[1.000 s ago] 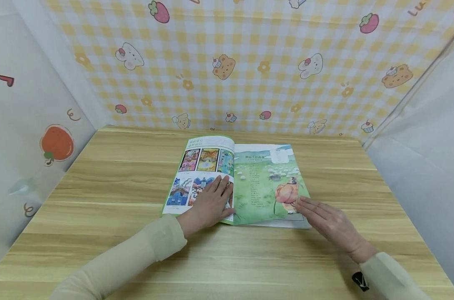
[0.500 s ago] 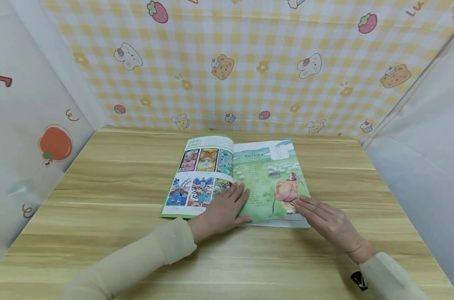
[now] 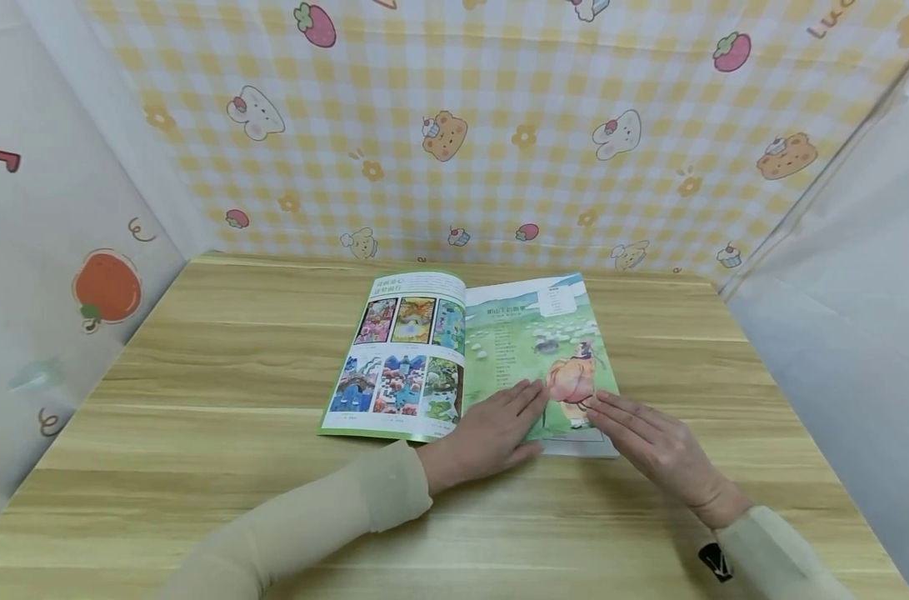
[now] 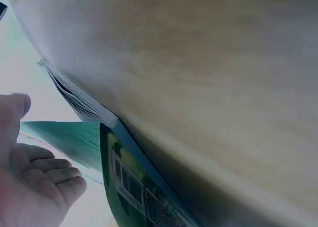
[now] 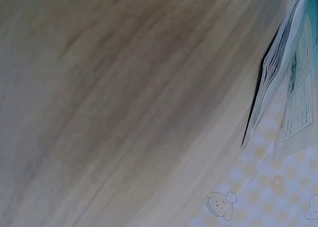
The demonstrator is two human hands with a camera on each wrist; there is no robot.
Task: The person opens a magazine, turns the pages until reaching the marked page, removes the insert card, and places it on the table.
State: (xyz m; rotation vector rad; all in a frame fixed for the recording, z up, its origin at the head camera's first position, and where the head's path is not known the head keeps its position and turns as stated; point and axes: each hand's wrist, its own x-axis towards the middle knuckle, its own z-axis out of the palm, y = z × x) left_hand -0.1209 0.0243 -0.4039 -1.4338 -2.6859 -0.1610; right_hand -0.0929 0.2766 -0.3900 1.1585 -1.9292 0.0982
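Observation:
An open picture magazine (image 3: 394, 425) lies on the table, small framed artworks on its left page and a green meadow scene on its right page (image 3: 499, 367). My left hand (image 3: 495, 433) rests with straight fingers over the lower part of the meadow page. In the left wrist view this hand (image 4: 39, 177) shows its palm side, near the raised green page. At the right edge of that page, my right hand (image 3: 652, 442) holds the sheet near its lower corner, its thumb hidden. The right wrist view shows the lifted page (image 5: 300, 103) apart from the stack beneath.
The wooden table (image 3: 222, 350) runs back to a yellow checked cloth wall (image 3: 491, 167). White cloth walls stand at the left (image 3: 34, 333) and right (image 3: 836, 267). A small black object (image 3: 715, 562) is beside the right sleeve.
My left hand has slid rightward from the left page, across the spine, onto the meadow page, uncovering the lower artworks. The meadow page's top lifts slightly. The right hand stays at its edge.

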